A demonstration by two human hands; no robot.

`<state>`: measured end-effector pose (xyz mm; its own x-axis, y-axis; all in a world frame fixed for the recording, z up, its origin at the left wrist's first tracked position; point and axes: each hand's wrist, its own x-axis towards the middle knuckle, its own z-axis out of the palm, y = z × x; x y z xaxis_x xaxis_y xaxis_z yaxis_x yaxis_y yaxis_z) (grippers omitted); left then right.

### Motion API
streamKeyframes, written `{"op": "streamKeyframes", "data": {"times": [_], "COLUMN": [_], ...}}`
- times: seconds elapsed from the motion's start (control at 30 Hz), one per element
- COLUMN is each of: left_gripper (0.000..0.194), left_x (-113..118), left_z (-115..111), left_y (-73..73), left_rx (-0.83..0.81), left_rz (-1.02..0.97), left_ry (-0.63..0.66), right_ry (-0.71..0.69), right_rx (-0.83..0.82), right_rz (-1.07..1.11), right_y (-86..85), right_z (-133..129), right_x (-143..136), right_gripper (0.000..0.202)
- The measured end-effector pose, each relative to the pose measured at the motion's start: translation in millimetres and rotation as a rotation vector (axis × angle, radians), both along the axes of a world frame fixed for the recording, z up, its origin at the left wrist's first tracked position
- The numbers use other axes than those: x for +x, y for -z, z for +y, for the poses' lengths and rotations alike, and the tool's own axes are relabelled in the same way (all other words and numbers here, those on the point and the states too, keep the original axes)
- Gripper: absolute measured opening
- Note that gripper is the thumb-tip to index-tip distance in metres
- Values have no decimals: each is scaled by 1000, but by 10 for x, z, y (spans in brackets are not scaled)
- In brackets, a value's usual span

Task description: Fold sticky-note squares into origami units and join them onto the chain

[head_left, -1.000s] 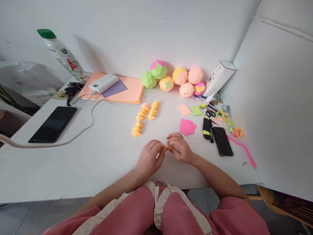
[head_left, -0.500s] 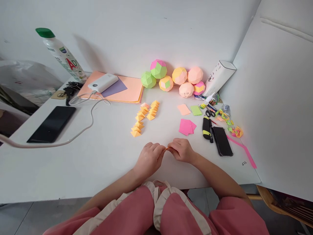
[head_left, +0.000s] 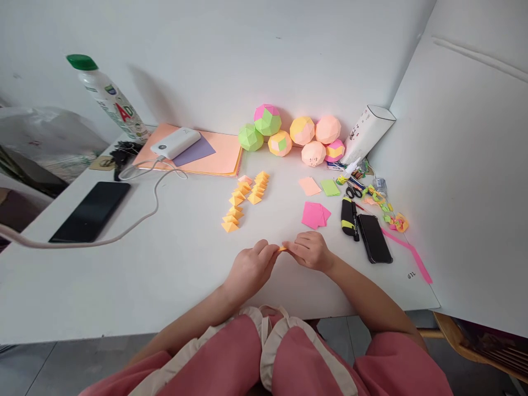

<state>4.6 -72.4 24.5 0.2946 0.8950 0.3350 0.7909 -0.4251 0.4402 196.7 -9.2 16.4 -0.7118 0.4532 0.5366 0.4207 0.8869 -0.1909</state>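
A small piece of orange paper [head_left: 282, 249] shows between my hands above the table's near part; most of it is covered by fingers. My left hand [head_left: 254, 266] pinches its left end between thumb and fingers. From the right, my right hand [head_left: 310, 251] grips the other end, its index finger stretched along the paper's top. Beyond my hands lie two rows of folded orange paper units [head_left: 236, 199], with a peach one [head_left: 246, 180] at the back. Pink paper squares [head_left: 315, 215], a peach sheet [head_left: 309, 186] and green sheets [head_left: 330, 187] lie farther right.
Paper balls [head_left: 302, 131] stand along the back wall. On the right are a utility knife [head_left: 347, 216], scissors [head_left: 353, 191], a phone [head_left: 374, 238] and paper scraps. At left, a black phone [head_left: 91, 212], a cable, a power bank [head_left: 175, 142] and a bottle [head_left: 113, 102].
My right index finger has straightened and moved onto the paper's top edge, and a little more orange shows. My left hand keeps its pinch. The view has shifted slightly.
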Motion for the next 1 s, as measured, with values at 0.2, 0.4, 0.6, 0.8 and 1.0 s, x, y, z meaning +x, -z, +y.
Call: {"op": "streamKeyframes", "data": {"times": [0.2, 0.4, 0.6, 0.8, 1.0], "left_gripper": [27, 32, 29, 25, 25], "left_x": [-164, -328, -270, -341, -368], "left_z": [-60, 51, 275, 346, 342], "left_y": [-192, -286, -295, -274, -312], "left_rx": [-117, -792, -975, -961, -925], "left_rz": [-158, -718, -1014, -1045, -1033], "left_ry": [18, 173, 65, 91, 136], "right_ry": [45, 21, 55, 150, 24], "right_rx": [-11, 46, 280, 265, -59], "right_rz": [-19, -118, -24, 101, 156], "right_y": [-70, -133, -168, -238, -284], "right_z": [34, 23, -33, -81, -120], "right_x": [64, 8, -145, -201, -192], "right_gripper": [19, 25, 19, 16, 19]}}
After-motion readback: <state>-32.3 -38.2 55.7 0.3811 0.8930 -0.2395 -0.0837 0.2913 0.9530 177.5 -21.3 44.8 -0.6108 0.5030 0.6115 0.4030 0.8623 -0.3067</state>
